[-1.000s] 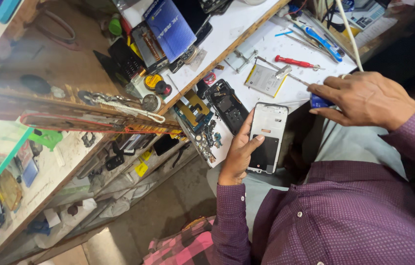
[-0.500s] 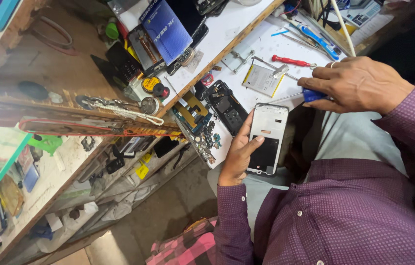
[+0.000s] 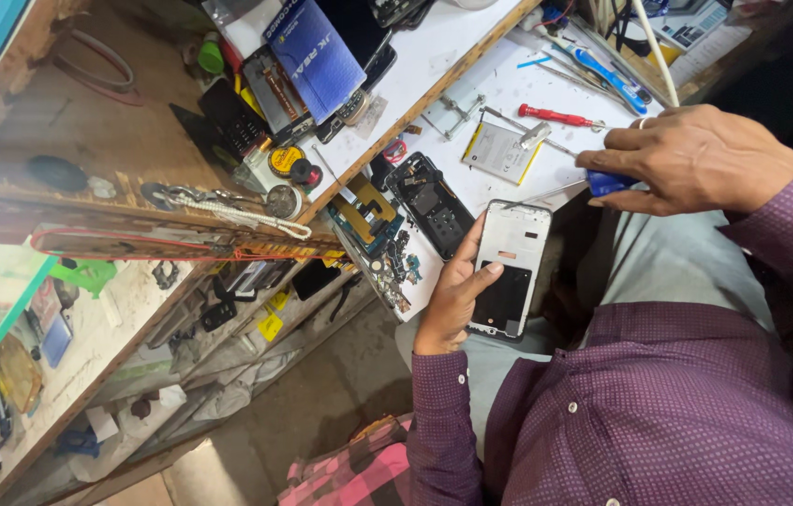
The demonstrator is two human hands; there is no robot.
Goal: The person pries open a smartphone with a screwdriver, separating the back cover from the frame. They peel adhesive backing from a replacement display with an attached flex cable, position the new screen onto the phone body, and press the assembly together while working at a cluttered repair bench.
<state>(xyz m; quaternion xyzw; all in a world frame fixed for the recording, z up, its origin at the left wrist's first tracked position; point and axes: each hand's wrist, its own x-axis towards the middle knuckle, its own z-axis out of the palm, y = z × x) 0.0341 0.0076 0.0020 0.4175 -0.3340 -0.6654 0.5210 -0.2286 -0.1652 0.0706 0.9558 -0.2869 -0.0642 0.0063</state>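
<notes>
My left hand [image 3: 452, 295] grips an opened white phone frame [image 3: 509, 267] by its left edge, over my lap at the bench's near edge. My right hand [image 3: 696, 157] is closed around a blue-handled screwdriver [image 3: 608, 183], whose thin metal shaft points left toward the top of the phone frame. A ring shows on one finger of that hand. Both sleeves are purple with small dots.
On the white bench [image 3: 434, 66] lie a black phone back [image 3: 434, 206], a circuit board [image 3: 368, 215], a flat battery [image 3: 497, 150], a red screwdriver [image 3: 555, 116], and blue tools [image 3: 602, 75]. A blue box [image 3: 317, 56] sits further back. Cluttered shelves [image 3: 115, 281] run along the left.
The view has shifted a little. My right hand with the blue-handled screwdriver has come slightly closer to the phone frame. My left hand keeps its hold.
</notes>
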